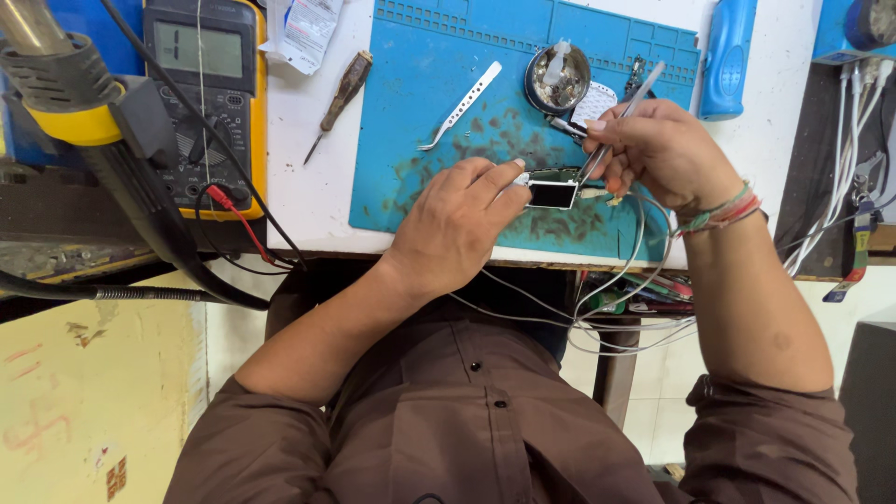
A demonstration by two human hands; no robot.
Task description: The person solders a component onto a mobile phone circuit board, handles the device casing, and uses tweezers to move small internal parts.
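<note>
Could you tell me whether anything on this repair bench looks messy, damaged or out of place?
Yes: the blue work mat is blotched with dark stains, thickest around the small circuit module that the left hand steadies and the right hand probes with tweezers. White wires hang tangled over the table's edge.

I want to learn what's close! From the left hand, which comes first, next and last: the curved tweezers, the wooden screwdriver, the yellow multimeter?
From the left hand:
1. Curved tweezers, just above it on the blue mat.
2. Wooden screwdriver, farther up-left on the white tabletop.
3. Yellow multimeter, farthest, at the far left.
</note>
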